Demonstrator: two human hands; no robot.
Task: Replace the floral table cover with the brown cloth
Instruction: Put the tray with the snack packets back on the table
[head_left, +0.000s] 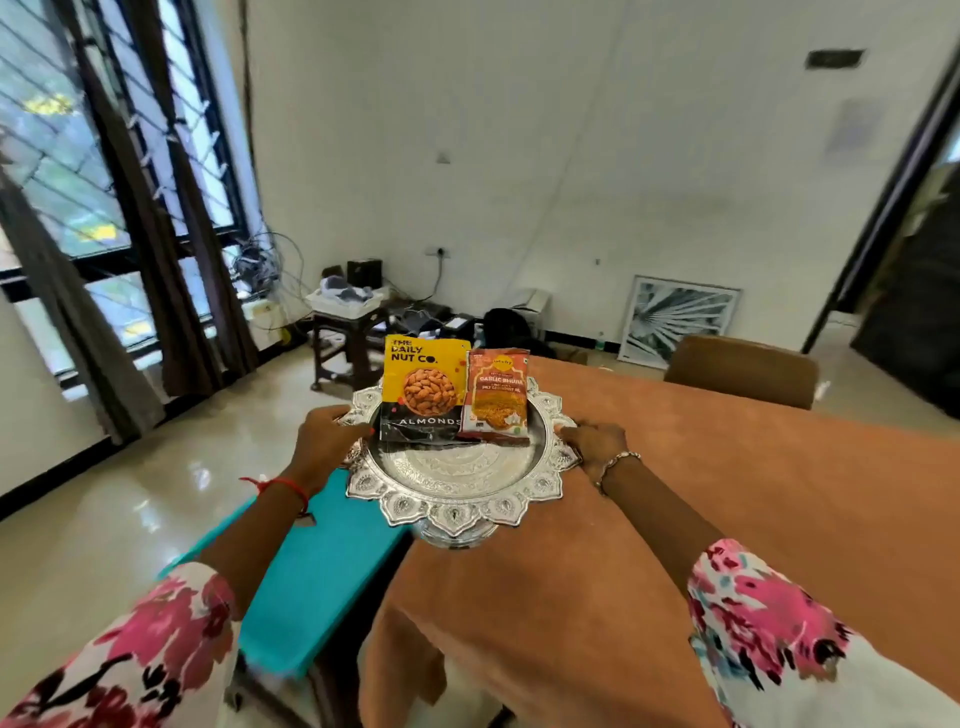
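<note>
I see the cloth spread below and right of the tray, the almonds pack and orange pack upright at its far side, the left hand and right hand gripping its rim; tilted, I judge, the packs would slide off.

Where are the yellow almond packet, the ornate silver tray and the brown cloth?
yellow almond packet (423, 382): head view, its almond picture.
ornate silver tray (457, 467): head view, bare embossed centre.
brown cloth (753, 467): head view, flat tabletop part.
</note>
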